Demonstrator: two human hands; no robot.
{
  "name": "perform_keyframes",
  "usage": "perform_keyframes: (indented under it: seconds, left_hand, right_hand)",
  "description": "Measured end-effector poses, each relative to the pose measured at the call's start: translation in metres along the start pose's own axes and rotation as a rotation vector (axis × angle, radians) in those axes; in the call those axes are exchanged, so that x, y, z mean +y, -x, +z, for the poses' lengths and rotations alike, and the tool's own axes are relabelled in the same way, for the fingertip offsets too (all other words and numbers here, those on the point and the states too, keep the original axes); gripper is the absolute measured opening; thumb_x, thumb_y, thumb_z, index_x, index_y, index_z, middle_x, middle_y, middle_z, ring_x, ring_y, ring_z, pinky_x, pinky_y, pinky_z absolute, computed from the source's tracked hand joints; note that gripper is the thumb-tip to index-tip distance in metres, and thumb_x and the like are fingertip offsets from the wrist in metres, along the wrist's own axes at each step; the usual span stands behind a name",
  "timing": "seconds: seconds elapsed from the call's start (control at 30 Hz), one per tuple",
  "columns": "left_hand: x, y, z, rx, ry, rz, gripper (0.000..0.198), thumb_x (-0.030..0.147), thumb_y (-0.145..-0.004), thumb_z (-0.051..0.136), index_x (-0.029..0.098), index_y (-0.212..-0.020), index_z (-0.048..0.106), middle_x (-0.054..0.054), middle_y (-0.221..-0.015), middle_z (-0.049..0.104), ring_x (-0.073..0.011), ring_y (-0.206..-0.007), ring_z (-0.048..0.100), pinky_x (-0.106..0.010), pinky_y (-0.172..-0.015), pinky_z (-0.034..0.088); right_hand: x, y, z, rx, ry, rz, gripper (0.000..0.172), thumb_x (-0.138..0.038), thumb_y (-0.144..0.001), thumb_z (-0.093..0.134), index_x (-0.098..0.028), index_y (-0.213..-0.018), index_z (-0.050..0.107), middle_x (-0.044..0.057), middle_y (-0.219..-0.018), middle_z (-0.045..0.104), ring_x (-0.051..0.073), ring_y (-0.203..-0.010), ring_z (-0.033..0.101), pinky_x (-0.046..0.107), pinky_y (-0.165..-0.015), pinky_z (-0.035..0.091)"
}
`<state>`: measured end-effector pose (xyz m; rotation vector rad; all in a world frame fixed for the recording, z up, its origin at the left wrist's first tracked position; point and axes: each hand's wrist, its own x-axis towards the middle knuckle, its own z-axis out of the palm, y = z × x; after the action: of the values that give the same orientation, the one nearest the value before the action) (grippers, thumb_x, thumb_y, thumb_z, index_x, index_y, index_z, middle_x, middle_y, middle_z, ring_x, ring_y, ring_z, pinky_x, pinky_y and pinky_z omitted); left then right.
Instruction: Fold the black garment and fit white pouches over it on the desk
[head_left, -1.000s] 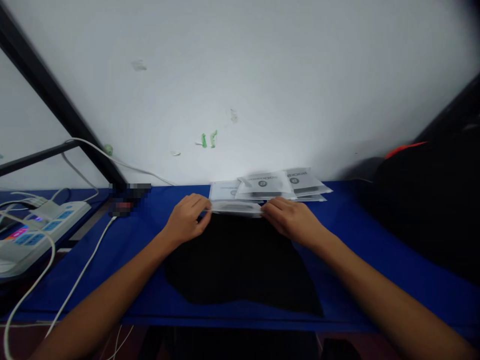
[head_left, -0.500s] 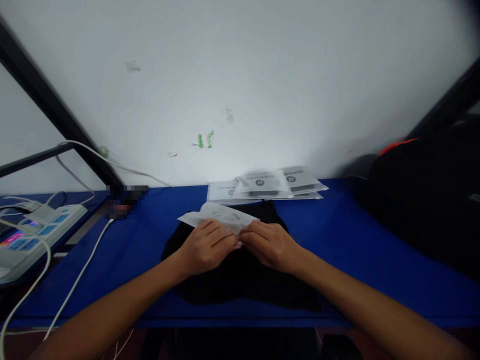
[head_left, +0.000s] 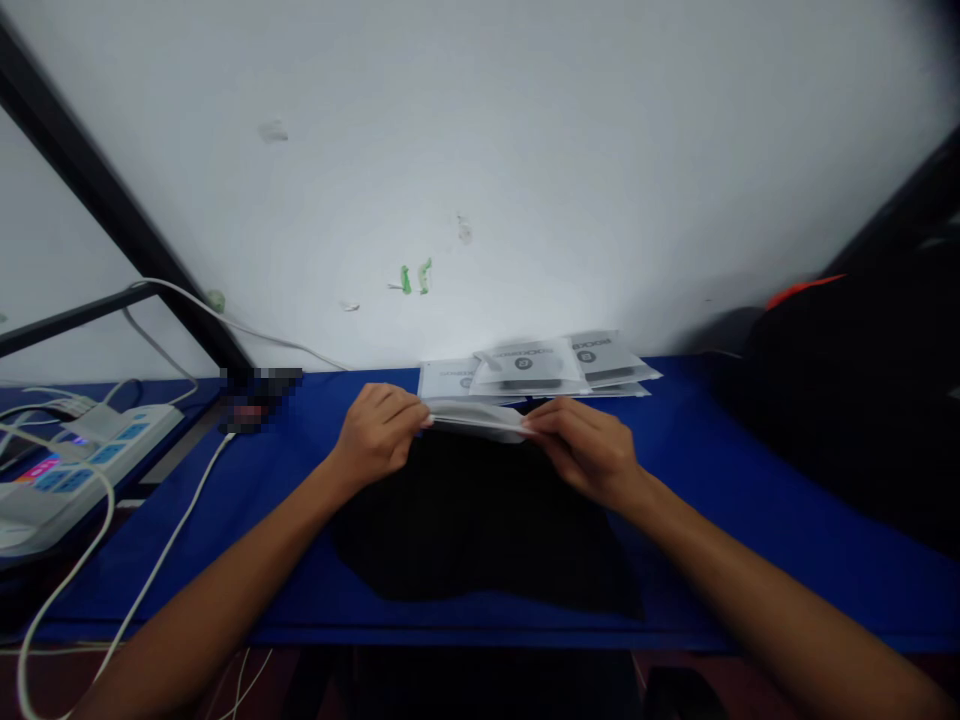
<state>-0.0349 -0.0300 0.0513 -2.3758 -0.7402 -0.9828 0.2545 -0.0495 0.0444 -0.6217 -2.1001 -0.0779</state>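
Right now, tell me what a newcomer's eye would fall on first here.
Probably the pale bag held between the left hand and the right hand, by the far end of the black cloth. Next, likely the printed bags piled near the wall, then the white power strip at the view's left edge.

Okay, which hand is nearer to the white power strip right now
Left. The left hand holds one end of the white pouch, right of the power strip; the right hand is farther right, at the opposite end.
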Motion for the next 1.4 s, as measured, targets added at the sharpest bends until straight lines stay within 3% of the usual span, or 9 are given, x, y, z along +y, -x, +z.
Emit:
perform_keyframes:
  seconds: [0.2,0.37,0.47,0.6,0.8,1.0,1.1,1.23,1.4]
  left_hand:
    - [-0.037,0.007,-0.003,0.026,-0.071,-0.11,0.005,0.021,-0.094,0.055,0.021,-0.091,0.058,-0.004,-0.085,0.067,-0.0188,-0.077,0.057,-0.035,-0.072,0.043]
    - [-0.034,0.009,-0.002,0.032,0.16,-0.24,0.007,0.023,-0.095,0.053,0.019,-0.09,0.056,-0.004,-0.085,0.062,-0.0158,-0.076,0.058,-0.03,-0.069,0.048]
    - [-0.018,0.009,0.001,-0.021,0.405,-0.363,0.016,0.033,-0.091,0.058,0.019,-0.098,0.055,-0.001,-0.083,0.06,-0.0116,-0.066,0.057,-0.024,-0.059,0.048]
    - [0.004,0.006,0.003,-0.33,0.403,-0.395,0.026,0.042,-0.089,0.061,0.018,-0.1,0.057,0.0,-0.081,0.062,-0.0093,-0.058,0.056,-0.021,-0.056,0.045]
    - [0.017,0.004,0.006,-0.583,0.282,-0.195,0.041,0.05,-0.087,0.06,0.02,-0.115,0.055,-0.008,-0.114,0.062,-0.022,-0.099,0.063,-0.029,-0.074,0.051]
    - [0.02,0.008,0.012,-0.452,0.186,-0.218,0.02,0.028,-0.097,0.043,0.018,-0.101,0.06,-0.005,-0.096,0.065,-0.0157,-0.081,0.064,-0.023,-0.06,0.047]
    - [0.025,0.008,0.012,-0.373,0.145,-0.223,0.023,0.028,-0.099,0.041,0.017,-0.095,0.06,-0.004,-0.088,0.064,-0.0148,-0.075,0.063,-0.022,-0.056,0.045]
    - [0.031,0.006,0.012,-0.315,0.146,-0.206,0.026,0.029,-0.101,0.039,0.017,-0.095,0.061,-0.005,-0.088,0.064,-0.0153,-0.079,0.064,-0.023,-0.062,0.049]
    - [0.034,0.005,0.016,-0.308,0.168,-0.167,0.025,0.026,-0.102,0.04,0.016,-0.096,0.061,-0.006,-0.088,0.065,-0.0167,-0.081,0.064,-0.027,-0.069,0.053]
  right_hand:
    - [0.013,-0.008,-0.009,0.217,0.036,0.046,0.008,-0.017,-0.089,0.063,-0.023,-0.084,0.062,-0.001,-0.075,0.068,0.014,-0.066,0.065,0.026,-0.059,0.051]
    - [0.024,-0.007,-0.009,0.227,0.049,0.058,0.008,-0.016,-0.089,0.062,-0.023,-0.085,0.062,0.0,-0.075,0.067,0.015,-0.067,0.065,0.027,-0.06,0.052]
    - [0.031,-0.003,-0.008,0.12,0.033,0.012,0.008,-0.016,-0.091,0.058,-0.023,-0.094,0.061,0.003,-0.087,0.069,0.017,-0.079,0.067,0.031,-0.068,0.056]
    - [0.034,0.001,-0.008,-0.204,0.073,-0.045,0.016,-0.012,-0.089,0.049,-0.019,-0.101,0.058,0.009,-0.098,0.068,0.021,-0.09,0.066,0.034,-0.072,0.056]
    - [0.029,0.0,-0.003,-0.45,0.244,-0.014,0.023,-0.009,-0.084,0.041,-0.014,-0.095,0.061,0.01,-0.086,0.066,0.021,-0.077,0.063,0.033,-0.059,0.051]
    - [0.005,0.0,0.002,-0.269,0.118,-0.172,0.023,-0.004,-0.087,0.041,-0.013,-0.097,0.06,0.011,-0.091,0.068,0.02,-0.081,0.063,0.03,-0.06,0.052]
    - [-0.018,0.001,0.013,-0.324,-0.031,-0.216,0.026,-0.006,-0.089,0.042,-0.013,-0.108,0.058,0.012,-0.103,0.068,0.019,-0.091,0.064,0.031,-0.071,0.056]
    - [-0.033,0.005,0.039,-0.447,-0.033,-0.028,0.047,-0.009,-0.089,0.043,-0.009,-0.137,0.042,0.02,-0.131,0.057,0.026,-0.122,0.055,0.044,-0.098,0.051]
    - [-0.026,0.008,0.061,-0.571,0.145,0.157,0.054,-0.013,-0.086,0.05,-0.007,-0.139,0.04,0.022,-0.129,0.057,0.031,-0.116,0.057,0.048,-0.096,0.05]
